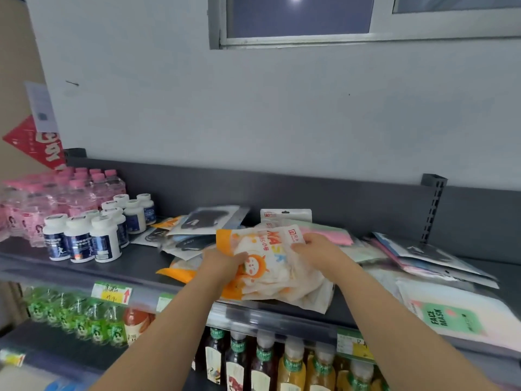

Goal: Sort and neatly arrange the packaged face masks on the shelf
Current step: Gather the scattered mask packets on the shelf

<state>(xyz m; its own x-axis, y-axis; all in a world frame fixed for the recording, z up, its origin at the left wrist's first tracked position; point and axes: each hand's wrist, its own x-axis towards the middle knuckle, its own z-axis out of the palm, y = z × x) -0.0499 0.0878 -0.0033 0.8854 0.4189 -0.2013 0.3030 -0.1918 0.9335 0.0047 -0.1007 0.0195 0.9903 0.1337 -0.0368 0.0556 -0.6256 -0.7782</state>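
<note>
1. A pale painted wall with a window high up backs a dark grey metal shelf (pixel 141 266), matt and flat, with a raised back panel.
2. The pack I am working on is an orange-and-white mask pack (pixel 270 266), a soft, glossy plastic pouch with a cartoon face. It lies at the front middle of the shelf on top of similar pouches.
3. My left hand (pixel 222 263) grips its left edge, fingers curled under and thumb on top. My right hand (pixel 318 249) pinches its upper right corner.
4. I judge the sorting to be early. Only this small stack of like pouches looks gathered.
5. Left to do:
   - the black mask packs (pixel 208 221) behind it lie fanned and overlapping;
   - a pink-and-green pack (pixel 329 232) leans against the stack;
   - flat grey and pink sleeves (pixel 423 255) slide over each other at the right;
   - a white "FACE MASK" pack (pixel 451 320) hangs over the front edge;
   - one orange pouch (pixel 177 273) pokes out at the left.
6. All of it is thin, slippery film, so piles will likely shift.
7. Rigid white pill bottles (pixel 81 238) stand to the left.
</note>
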